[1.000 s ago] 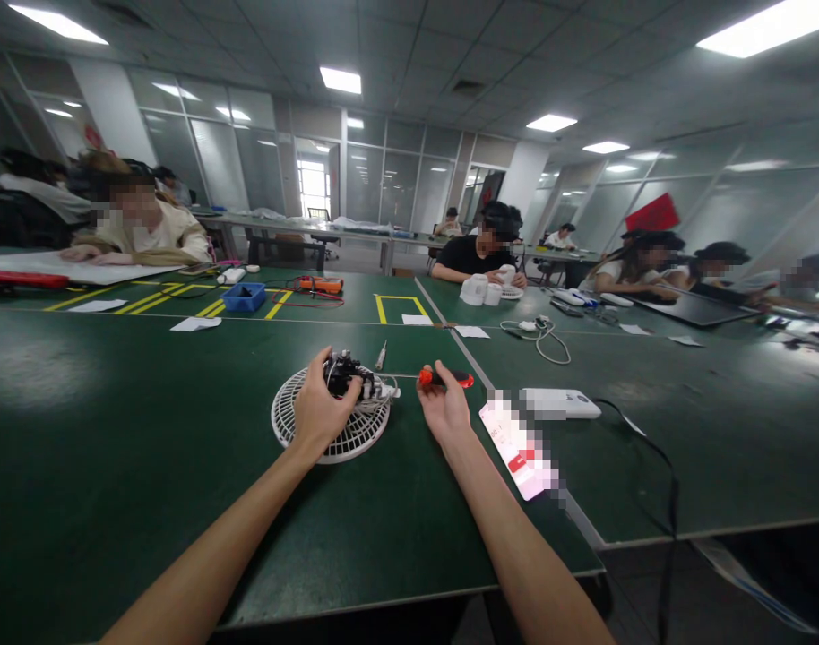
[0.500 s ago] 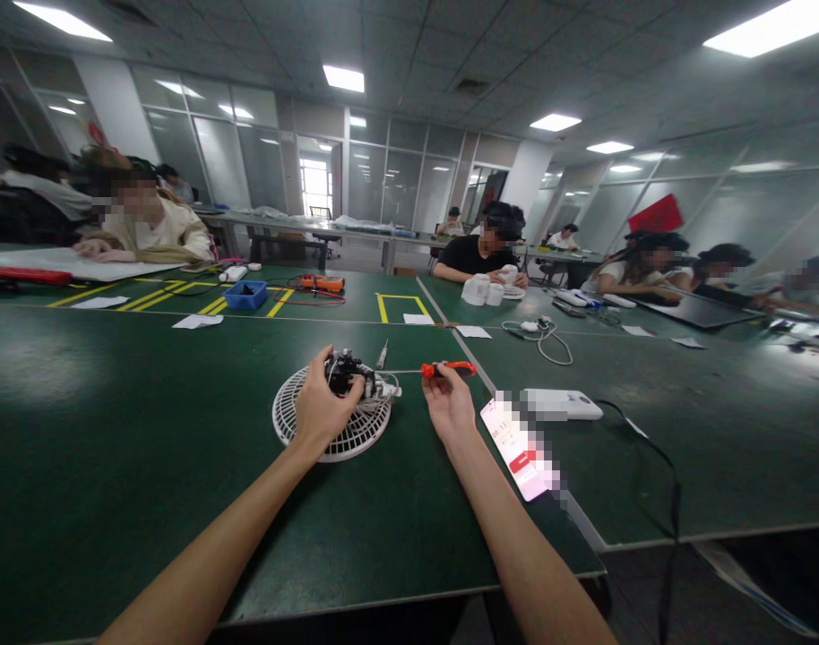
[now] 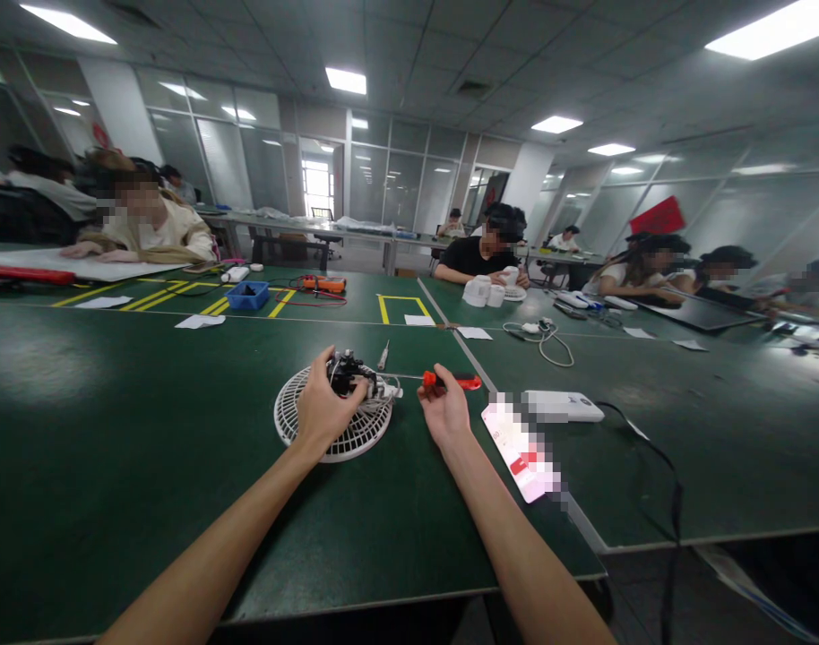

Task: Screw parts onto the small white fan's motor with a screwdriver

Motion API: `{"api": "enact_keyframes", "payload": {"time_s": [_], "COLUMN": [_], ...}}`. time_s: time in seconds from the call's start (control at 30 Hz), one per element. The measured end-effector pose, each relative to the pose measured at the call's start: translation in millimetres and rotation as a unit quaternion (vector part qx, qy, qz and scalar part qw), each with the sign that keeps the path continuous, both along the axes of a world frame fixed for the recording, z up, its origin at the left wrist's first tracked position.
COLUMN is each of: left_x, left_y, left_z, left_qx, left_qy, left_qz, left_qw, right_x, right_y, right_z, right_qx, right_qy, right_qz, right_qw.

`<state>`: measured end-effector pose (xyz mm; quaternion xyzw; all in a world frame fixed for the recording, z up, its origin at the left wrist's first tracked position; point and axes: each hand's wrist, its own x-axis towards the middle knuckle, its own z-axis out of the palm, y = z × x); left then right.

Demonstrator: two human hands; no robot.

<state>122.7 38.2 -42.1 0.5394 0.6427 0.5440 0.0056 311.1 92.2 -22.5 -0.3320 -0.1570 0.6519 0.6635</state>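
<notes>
On the green table lies a round white fan grille (image 3: 289, 414), with a dark fan motor (image 3: 346, 369) and white wires on top of it. My left hand (image 3: 323, 408) is closed around the motor, thumb on the near side and fingers on the far side. My right hand (image 3: 445, 410) grips a screwdriver (image 3: 464, 382) by its orange and black handle. The thin shaft lies level and points left at the motor; its tip is hidden among the parts. Just behind the shaft, a small pointed tool with a pale body (image 3: 383, 355) rests on the table.
Right of my right hand lie a lit phone (image 3: 517, 452) and a white power strip (image 3: 563, 406) with a dark cord. Farther off are a blue bin (image 3: 246, 296), an orange multimeter (image 3: 324, 284) and a coiled white cable (image 3: 547, 340). Several people sit around the tables.
My right hand has shifted slightly, its fingers changing position on the screwdriver, and the handle end sits a little lower and farther right. My left hand keeps its hold on the motor.
</notes>
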Motion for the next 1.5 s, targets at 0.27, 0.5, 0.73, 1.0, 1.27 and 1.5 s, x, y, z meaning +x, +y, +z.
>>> {"api": "enact_keyframes", "payload": {"time_s": [0.27, 0.5, 0.73, 1.0, 1.27, 1.5], "left_x": [-0.4, -0.3, -0.4, -0.6, -0.2, 1.5], "left_y": [-0.6, 0.2, 0.7, 1.0, 0.4, 0.1], "left_z": [0.1, -1.6, -1.9, 0.0, 1.1, 3.8], "left_qx": [0.000, 0.002, 0.005, -0.006, -0.014, -0.023], "left_qy": [0.005, 0.006, -0.008, -0.015, -0.031, -0.043], "left_qz": [0.000, 0.000, 0.002, -0.003, 0.000, 0.001], "left_qw": [1.000, 1.000, 1.000, 1.000, 0.999, 0.999], "right_x": [1.2, -0.9, 1.1, -0.6, 2.6, -0.2], "right_y": [3.4, 0.7, 5.1, -0.1, 1.1, 1.3], "right_z": [-2.3, -1.9, -3.0, -1.3, 2.4, -0.1], "right_qx": [0.042, 0.017, 0.037, 0.013, 0.013, 0.007], "right_qy": [0.010, -0.017, -0.001, -0.031, -0.007, 0.006], "right_qz": [-0.014, -0.013, -0.019, -0.008, -0.006, 0.006], "right_qw": [0.999, 1.000, 0.999, 0.999, 1.000, 1.000]}}
